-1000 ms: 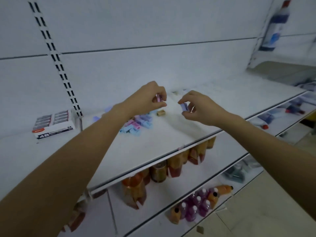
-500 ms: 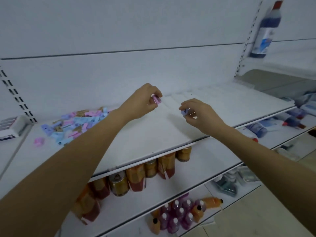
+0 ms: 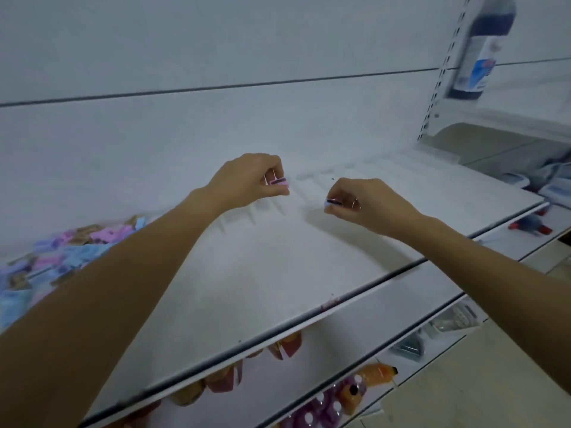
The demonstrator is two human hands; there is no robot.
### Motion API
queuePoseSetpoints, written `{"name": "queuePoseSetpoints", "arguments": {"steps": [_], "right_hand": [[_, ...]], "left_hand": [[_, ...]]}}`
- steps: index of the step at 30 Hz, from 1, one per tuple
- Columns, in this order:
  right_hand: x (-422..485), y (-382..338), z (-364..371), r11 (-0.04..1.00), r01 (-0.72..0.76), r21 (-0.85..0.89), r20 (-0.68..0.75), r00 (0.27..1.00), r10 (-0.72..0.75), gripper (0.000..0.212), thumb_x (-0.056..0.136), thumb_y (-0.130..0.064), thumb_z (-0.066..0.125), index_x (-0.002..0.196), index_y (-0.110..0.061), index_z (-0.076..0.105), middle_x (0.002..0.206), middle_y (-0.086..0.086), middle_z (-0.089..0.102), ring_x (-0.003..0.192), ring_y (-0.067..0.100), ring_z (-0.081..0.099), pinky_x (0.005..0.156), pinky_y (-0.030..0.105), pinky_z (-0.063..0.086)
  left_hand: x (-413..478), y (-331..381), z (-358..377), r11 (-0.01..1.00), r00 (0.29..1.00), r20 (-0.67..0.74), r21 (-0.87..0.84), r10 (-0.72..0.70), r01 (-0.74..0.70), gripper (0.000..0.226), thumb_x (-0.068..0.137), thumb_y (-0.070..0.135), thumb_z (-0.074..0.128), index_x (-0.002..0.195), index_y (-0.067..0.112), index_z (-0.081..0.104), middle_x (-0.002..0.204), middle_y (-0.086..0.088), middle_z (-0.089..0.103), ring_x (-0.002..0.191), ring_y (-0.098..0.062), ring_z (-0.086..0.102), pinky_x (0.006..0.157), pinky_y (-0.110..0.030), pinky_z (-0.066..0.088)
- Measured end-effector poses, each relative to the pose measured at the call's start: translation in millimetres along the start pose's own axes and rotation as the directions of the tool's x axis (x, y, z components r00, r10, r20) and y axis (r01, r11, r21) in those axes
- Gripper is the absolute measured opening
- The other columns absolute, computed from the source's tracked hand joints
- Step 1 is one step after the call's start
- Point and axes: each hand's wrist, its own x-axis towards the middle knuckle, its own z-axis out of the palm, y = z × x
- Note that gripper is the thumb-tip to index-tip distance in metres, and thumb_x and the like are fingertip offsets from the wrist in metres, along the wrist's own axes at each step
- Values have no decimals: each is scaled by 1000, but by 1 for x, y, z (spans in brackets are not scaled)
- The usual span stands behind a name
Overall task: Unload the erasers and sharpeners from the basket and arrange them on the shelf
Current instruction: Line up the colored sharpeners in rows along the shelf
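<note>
A white back panel (image 3: 216,41) crossed by a thin dark seam (image 3: 216,88) fills the upper view. At the right a slotted upright (image 3: 445,66) runs up beside a dark blue bottle (image 3: 482,47) with a blue-and-white label, which stands on a side shelf (image 3: 509,115). On a lower shelf (image 3: 355,329) stand blurred amber containers (image 3: 222,379). Further down are purple bottles (image 3: 324,409) and an orange bottle (image 3: 378,372) lying on its side. At the far right lies a blue item with red ends (image 3: 530,225). Beige floor (image 3: 479,381) shows at the bottom right.

A pink sharpener (image 3: 278,182) and a lilac sharpener (image 3: 331,203) were pinched just above the white shelf (image 3: 278,261); a pastel heap (image 3: 58,257) lay at left.
</note>
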Motion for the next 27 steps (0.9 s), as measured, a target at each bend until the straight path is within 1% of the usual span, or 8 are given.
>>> {"name": "queuePoseSetpoints", "arguments": {"steps": [6,10,14,17,21,23,25,27], "right_hand": [[28,25,-5,1000,-21,18,-105,994,23,17,87,-26,61,95,-11,62,81,-2,61,74,16,55,70,24,43],[53,42,0,998,40,58,-93,995,-34,12,90,-21,57,94,-12,63,92,3,65,81,21,58,77,30,47],[85,55,11,987,128,97,-59,991,-123,12,89,-13,56,98,-9,63,100,6,63,85,22,59,76,23,44],[111,61,19,976,197,96,0,980,-197,16,88,-13,57,101,-7,64,103,8,58,83,19,57,76,19,41],[136,67,28,967,231,109,43,971,-237,20,88,-12,58,106,-6,64,105,10,58,89,22,59,76,17,37],[139,70,33,957,257,136,38,964,-265,18,86,-13,60,102,-7,64,102,7,61,89,22,60,76,21,40],[138,76,39,948,285,139,47,955,-294,11,84,-15,61,94,-10,63,97,5,63,91,22,58,79,32,45],[137,81,42,953,283,111,80,953,-293,8,83,-18,62,90,-13,63,94,1,63,93,19,54,74,31,42]], "left_hand": [[36,-28,-3,988,995,-35,-127,-93,88,24,83,38,65,88,15,66,87,2,64,79,-13,56,76,-33,47],[49,-29,5,993,995,13,-73,-96,96,24,87,37,60,94,15,67,95,0,64,83,-14,57,82,-35,49],[53,-22,13,993,995,3,-48,-104,104,26,89,26,59,106,8,67,103,-7,63,89,-15,55,77,-17,39],[53,-18,21,980,982,15,-61,-190,191,28,88,24,62,109,6,65,107,-8,65,94,-17,59,75,-14,36],[54,-12,35,930,932,24,-66,-361,362,24,83,30,67,98,13,63,104,-3,65,98,-18,60,88,-32,48],[55,-8,42,905,905,15,-10,-426,426,23,83,33,66,97,15,63,105,1,63,102,-16,56,86,-28,45],[58,-4,49,879,881,-9,56,-473,473,23,84,34,64,99,17,63,109,2,60,106,-16,52,81,-25,38],[59,0,56,863,870,-38,106,-492,493,22,84,33,64,100,17,63,111,1,59,108,-17,50,80,-25,35]]}}
